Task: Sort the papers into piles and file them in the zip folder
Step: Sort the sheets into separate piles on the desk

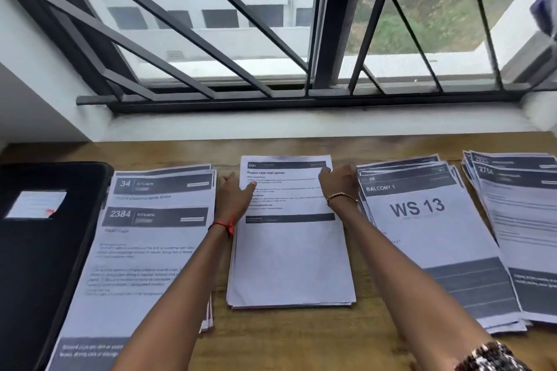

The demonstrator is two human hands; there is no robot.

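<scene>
Several piles of printed papers lie in a row on the wooden table (289,340). The middle pile (291,259) is squared up, and both hands are at its far end. My left hand (235,194) grips its left edge, thumb on the top sheet. My right hand (339,180) grips its right edge, fingers curled over the top sheet. To the left lies the "KITCHEN" pile (144,247). To the right lies the "BALCONY 1 / WS 13" pile (428,235), then another pile (524,220) at the far right. The black zip folder (42,250) lies flat at the far left.
A white label (36,204) is stuck on the folder's cover. Behind the table runs a white window sill (301,123) under a window with dark metal bars (211,48). Bare wood shows along the table's near edge between my forearms.
</scene>
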